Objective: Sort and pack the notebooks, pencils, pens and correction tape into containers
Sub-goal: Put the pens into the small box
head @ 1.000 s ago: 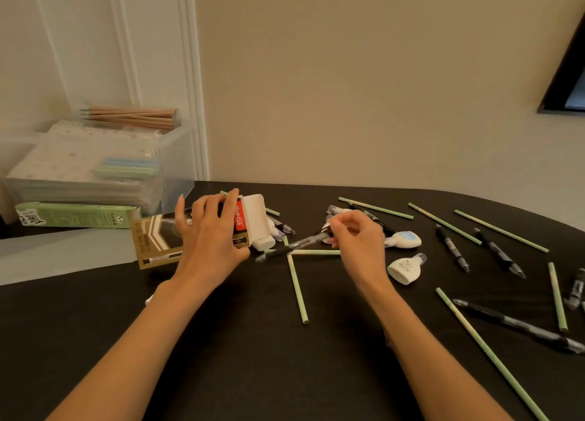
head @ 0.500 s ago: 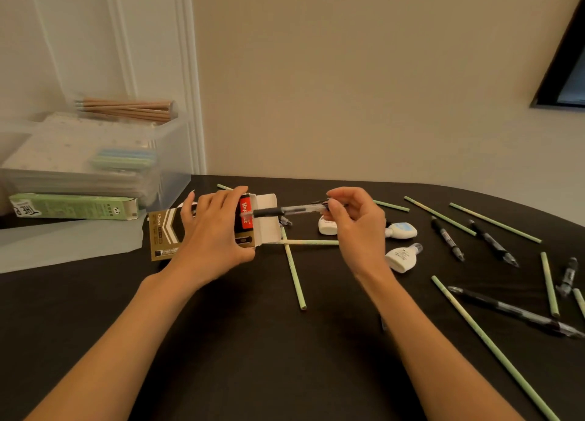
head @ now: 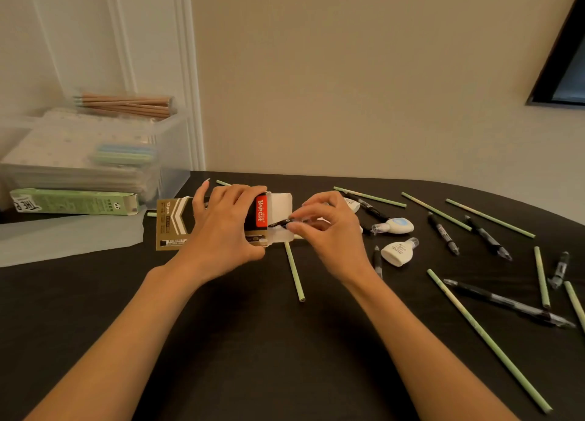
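**Feeding a black pen (head: 280,222) into the pen box (head: 172,227)**

The left hand (head: 226,227) closes its grip round the pen box on the table (head: 285,357). The right hand (head: 329,230) pinches the black pen at the box's open mouth. Angled badly, the pen may snag the white flap (head: 280,200). The box reads "12pcs" and, apparently, "KapCat".

The pen box (head: 172,222) carried "12pcs" on its gold side and a white brand word, something like "KapCat", on its red label (head: 261,213). The green box (head: 72,201) showed "THE"; the rest was unreadable.
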Available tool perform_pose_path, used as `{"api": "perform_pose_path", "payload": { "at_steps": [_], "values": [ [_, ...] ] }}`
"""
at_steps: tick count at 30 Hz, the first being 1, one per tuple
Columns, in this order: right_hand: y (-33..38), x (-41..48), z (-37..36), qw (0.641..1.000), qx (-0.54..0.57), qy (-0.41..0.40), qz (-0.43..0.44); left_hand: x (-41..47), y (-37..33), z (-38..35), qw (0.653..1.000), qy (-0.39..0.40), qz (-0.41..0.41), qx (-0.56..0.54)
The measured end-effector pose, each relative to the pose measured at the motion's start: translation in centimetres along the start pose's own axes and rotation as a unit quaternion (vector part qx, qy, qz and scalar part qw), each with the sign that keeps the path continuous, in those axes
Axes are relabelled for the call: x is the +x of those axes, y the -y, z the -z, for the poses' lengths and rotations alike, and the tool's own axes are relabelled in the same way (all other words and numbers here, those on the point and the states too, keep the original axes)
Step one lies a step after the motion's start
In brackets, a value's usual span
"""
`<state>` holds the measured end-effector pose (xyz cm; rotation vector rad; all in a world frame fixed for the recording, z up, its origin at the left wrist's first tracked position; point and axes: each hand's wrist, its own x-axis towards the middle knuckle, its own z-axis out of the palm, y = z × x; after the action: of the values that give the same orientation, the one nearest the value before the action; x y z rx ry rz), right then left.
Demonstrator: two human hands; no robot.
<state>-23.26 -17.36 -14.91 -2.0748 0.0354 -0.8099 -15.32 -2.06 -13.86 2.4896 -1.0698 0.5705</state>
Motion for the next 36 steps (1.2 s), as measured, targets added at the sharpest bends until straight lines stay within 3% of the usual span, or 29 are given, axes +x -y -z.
{"api": "perform_pose_path", "payload": {
  "at_steps": [5, 9, 13, 17, 20, 22, 24, 25, 28, 30, 32, 36],
  "values": [
    [-0.2, -0.2, -0.3, 0.997, -0.036, 0.068, -0.001, -0.2, -1.0, 0.2, 0.999, 0.023, -0.035, -0.032],
    [-0.1, -0.2, -0.6, 0.987, 0.000, 0.154, -0.054, -0.3, -1.4, 0.1, 0.997, 0.019, -0.051, -0.056],
    [0.2, -0.5, 0.0, 0.964, 0.105, 0.206, -0.129, -0.5, -1.9, 0.0, 0.994, 0.039, -0.058, -0.088],
    [0.5, -0.8, 0.4, 0.956, 0.118, 0.214, -0.162, -0.3, -2.9, -0.1, 0.993, 0.047, -0.060, -0.093],
    [0.3, -0.3, 2.5, 0.952, 0.222, 0.133, -0.165, 0.0, -3.2, -0.2, 0.996, 0.039, -0.043, -0.073],
    [-0.3, 0.0, 4.5, 0.946, 0.254, -0.025, -0.201, 0.1, -3.3, -0.6, 0.998, 0.036, -0.023, -0.044],
    [-1.8, 0.0, 6.1, 0.948, 0.092, -0.156, -0.261, 0.2, -3.5, -0.9, 0.999, 0.039, -0.006, -0.012],
    [-2.6, -0.3, 6.7, 0.943, -0.043, -0.163, -0.287, 0.3, -3.6, -1.2, 0.999, 0.041, 0.001, 0.000],
    [-3.9, -1.2, 7.7, 0.892, -0.298, 0.008, -0.339, 0.6, -4.2, -1.8, 0.999, 0.035, 0.023, 0.015],
    [-3.7, -1.8, 7.8, 0.858, -0.353, 0.126, -0.352, 0.7, -4.6, -2.1, 0.999, 0.033, 0.034, 0.014],
    [-3.1, -2.1, 7.6, 0.849, -0.360, 0.186, -0.339, 0.6, -5.0, -2.4, 0.998, 0.038, 0.038, 0.019],
    [-2.3, -1.9, 7.4, 0.885, -0.254, 0.180, -0.347, 0.5, -5.6, -2.7, 0.998, 0.043, 0.039, 0.032]
  ]
}}
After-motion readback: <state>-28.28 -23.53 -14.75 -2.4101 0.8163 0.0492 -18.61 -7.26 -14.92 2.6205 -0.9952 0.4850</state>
